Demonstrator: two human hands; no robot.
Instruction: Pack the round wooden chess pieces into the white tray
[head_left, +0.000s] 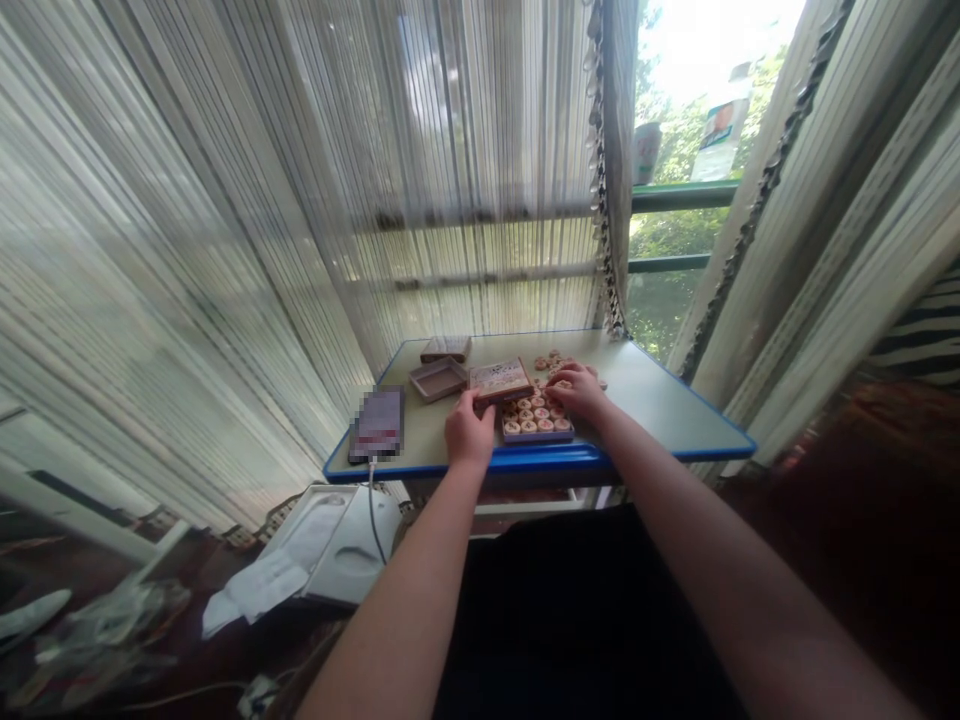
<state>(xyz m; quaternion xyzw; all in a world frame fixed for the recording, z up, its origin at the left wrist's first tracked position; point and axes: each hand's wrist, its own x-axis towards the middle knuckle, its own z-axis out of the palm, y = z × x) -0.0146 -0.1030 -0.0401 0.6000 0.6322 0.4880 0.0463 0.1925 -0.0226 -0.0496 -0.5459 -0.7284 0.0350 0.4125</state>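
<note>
A shallow box [538, 437] near the table's front edge holds rows of round wooden pieces [526, 415] with red and dark markings. My left hand [470, 430] grips the near left corner of a printed box [500, 378], which is raised a little and hides the left back part of the piece box. Over the right back part of the piece box, my right hand [576, 391] has its fingers bent down among the pieces; what they hold, if anything, is too small to make out. Loose round pieces [554, 356] lie behind and beside my right hand.
An open, bare tray [438, 381] and another flat box [446, 349] lie at the table's back left. A phone [379, 422] with a cable [371, 510] rests at the left edge. Below stands an open white box [352, 545]. Curtains [480, 170] hang behind the table [675, 415].
</note>
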